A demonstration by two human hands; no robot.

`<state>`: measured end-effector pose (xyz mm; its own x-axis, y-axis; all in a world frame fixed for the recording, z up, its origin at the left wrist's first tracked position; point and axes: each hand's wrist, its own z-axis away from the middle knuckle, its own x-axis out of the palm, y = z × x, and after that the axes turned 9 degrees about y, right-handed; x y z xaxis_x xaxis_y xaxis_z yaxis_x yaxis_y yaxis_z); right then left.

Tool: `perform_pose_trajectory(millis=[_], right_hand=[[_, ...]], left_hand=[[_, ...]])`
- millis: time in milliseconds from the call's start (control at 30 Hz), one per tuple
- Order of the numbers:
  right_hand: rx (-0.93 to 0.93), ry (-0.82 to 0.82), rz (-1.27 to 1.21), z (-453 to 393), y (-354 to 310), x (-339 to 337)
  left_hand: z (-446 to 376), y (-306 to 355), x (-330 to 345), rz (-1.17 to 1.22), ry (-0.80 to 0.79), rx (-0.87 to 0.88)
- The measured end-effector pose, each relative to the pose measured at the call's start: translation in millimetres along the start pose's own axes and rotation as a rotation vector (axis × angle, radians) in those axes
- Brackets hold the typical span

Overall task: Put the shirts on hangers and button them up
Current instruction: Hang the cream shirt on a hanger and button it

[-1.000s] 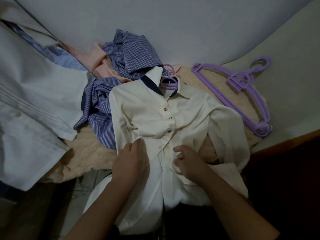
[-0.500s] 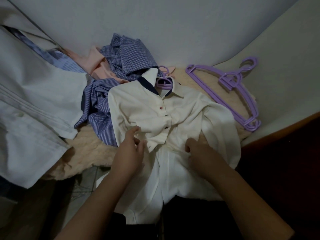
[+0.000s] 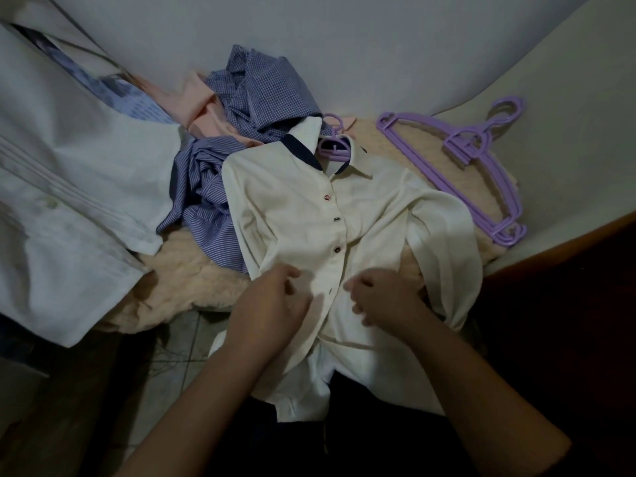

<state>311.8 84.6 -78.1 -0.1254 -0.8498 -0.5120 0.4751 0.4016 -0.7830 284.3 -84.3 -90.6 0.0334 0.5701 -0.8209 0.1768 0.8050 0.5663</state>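
The cream shirt (image 3: 303, 222) lies on the fluffy blanket (image 3: 182, 287), already on a purple hanger (image 3: 332, 146), spare hangers (image 3: 481, 166) to its right. Three buttons look closed. At the fourth button (image 3: 329, 290) the left hand (image 3: 272, 311) and right hand (image 3: 385, 301) pinch the front edges. It is better to pull both edges flat and level, then push the button through.
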Motion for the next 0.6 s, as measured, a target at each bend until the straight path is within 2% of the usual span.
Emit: perform_pose_trajectory(millis=[67, 100, 167, 233, 333, 467, 600], right_hand=[[0.067, -0.007, -0.230, -22, -9, -2], [0.056, -0.006, -0.247, -34, -9, -1], [-0.056, 0.042, -0.078, -61, -1, 5], [-0.150, 0.092, 0.086, -83, 12, 10], [-0.168, 0.142, 0.185, -111, 24, 13], [-0.192, 0.124, 0.271, -137, 28, 9], [-0.279, 0.160, 0.400, -156, 34, 3]], left_hand=[[-26, 13, 3, 0.112, -0.093, 0.081], [-40, 15, 9, 0.159, -0.165, 0.100], [-70, 10, 22, 0.206, -0.224, 0.145], [-99, -6, 34, 0.157, -0.209, 0.188], [-133, -26, 44, 0.098, -0.228, 0.138], [-155, -29, 63, 0.036, -0.212, 0.207], [-171, -27, 78, 0.056, -0.194, 0.198]])
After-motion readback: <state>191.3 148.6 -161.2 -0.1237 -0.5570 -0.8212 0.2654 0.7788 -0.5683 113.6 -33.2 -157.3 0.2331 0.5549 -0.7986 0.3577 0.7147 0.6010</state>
